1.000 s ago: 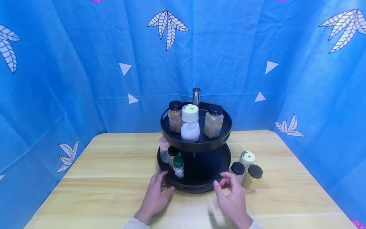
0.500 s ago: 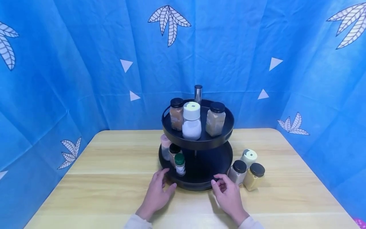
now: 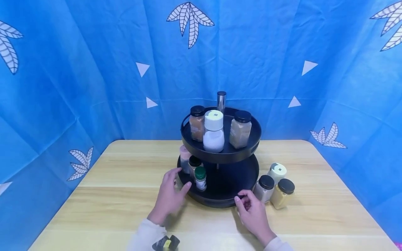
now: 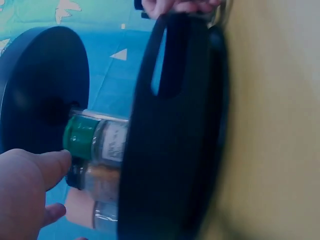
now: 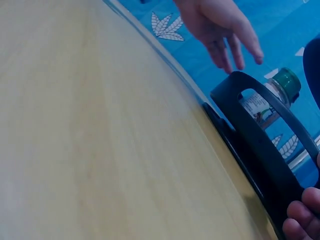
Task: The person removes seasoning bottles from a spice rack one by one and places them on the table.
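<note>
A black two-tier round spice rack stands on the table. My right hand [image 3: 252, 212] holds the front rim of its lower tray [image 3: 232, 177], fingers curled at the handle opening in the right wrist view. Left of the lower tray my left hand [image 3: 169, 195] is spread, holding nothing, its fingertips beside a small green-capped jar [image 3: 200, 178]. Behind that jar stand a black-capped jar [image 3: 194, 164] and a pink-capped shaker [image 3: 184, 155]. On the upper tray [image 3: 216, 158] are a jar of orange-brown spice [image 3: 197, 127], a white-capped shaker [image 3: 214, 137] and a black-capped jar [image 3: 240, 130].
Right of the rack, on the wooden table [image 3: 125, 202], a grey-filled jar [image 3: 263, 190], a yellow-filled jar [image 3: 281, 195] and another white-capped shaker [image 3: 277, 171] stand close together. Blue patterned cloth [image 3: 257, 52] hangs behind and along both sides.
My left hand has lifted up and away from the lower tray's front-left rim, toward the jars. My right hand has closed in on the front rim. The head view has shifted slightly.
</note>
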Tool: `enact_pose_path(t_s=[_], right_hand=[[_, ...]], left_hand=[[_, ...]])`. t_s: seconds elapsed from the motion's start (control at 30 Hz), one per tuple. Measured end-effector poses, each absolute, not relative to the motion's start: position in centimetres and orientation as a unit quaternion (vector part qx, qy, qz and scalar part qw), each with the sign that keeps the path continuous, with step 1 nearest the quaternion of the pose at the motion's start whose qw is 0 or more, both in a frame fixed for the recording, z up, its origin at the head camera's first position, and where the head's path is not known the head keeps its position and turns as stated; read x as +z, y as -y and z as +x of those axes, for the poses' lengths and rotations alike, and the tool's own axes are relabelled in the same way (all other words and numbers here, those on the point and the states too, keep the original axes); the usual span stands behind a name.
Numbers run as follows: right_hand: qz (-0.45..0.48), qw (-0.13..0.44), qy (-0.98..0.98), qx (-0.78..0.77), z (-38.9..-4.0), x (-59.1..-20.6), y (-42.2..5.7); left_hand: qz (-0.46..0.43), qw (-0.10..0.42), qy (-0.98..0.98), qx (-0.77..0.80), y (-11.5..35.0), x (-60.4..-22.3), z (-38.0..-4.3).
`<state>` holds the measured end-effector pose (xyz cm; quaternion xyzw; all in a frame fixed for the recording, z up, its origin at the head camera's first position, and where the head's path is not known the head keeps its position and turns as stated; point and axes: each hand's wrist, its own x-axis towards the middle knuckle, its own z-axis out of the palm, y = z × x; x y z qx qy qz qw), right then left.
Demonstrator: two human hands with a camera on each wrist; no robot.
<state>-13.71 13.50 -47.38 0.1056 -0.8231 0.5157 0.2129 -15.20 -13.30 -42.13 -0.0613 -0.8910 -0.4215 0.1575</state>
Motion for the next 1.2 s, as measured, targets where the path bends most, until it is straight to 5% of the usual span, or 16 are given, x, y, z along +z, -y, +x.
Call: enact_pose_path(t_s=[0.3, 0.57, 1.2], right_hand=[[0.100, 0.208, 0.828, 0.511, -13.7, -47.4, -13.5], [0.108, 0.218, 0.827, 0.508, -14.0, -47.6, -13.6], [0.105, 0.214, 0.825, 0.513, -13.7, -47.4, -13.5]], left_hand=[[-0.101, 0.219, 0.876, -0.418, 12.2, -40.4, -17.0], [-0.044, 0.202, 0.893, -0.400, 9.2, -41.2, -16.7], [-0.051, 0.259, 0.883, -0.389, 8.3, -42.2, -17.5]])
